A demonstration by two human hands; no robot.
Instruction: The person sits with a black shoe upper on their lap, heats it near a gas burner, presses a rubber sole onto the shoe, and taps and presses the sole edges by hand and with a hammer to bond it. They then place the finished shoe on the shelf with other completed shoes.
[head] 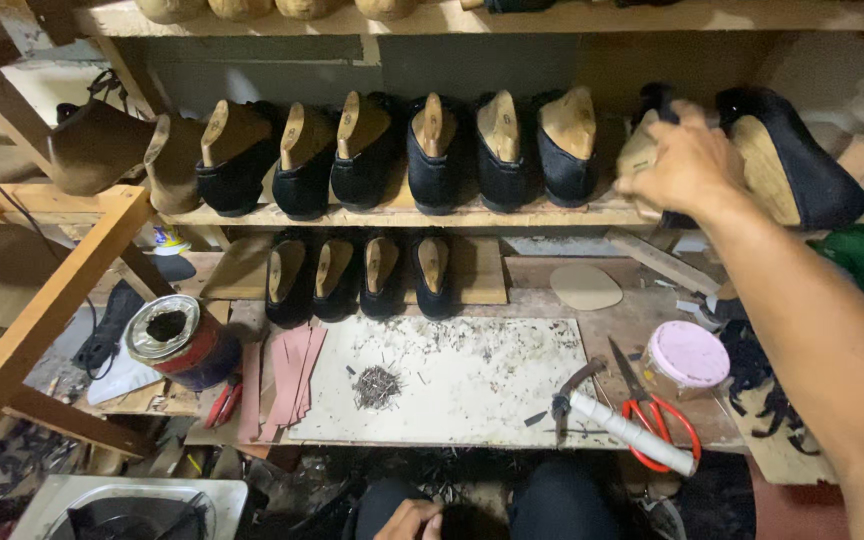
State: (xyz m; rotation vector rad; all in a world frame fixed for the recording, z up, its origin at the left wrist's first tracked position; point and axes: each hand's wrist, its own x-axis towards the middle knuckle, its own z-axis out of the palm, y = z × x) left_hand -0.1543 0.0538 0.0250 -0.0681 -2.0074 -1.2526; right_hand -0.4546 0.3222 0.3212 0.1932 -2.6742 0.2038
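Right hand, upper right of frame: fingers clamped on a black shoe on its last at the shelf. Left hand rests at bottom centre, fingers curled; hammer untouched on the worktop.

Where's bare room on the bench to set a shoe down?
Free: white board, between nail pile and hammer; bench strip between oval insole and pink-lidded jar. Crowded: both shoe rows, and the left end around the glue tin.

Right hand reaches to the far shelf, fingers closed around a black shoe on a wooden last. Left hand rests low at the near edge. Hammer and red-handled scissors lie on the workbench, right side
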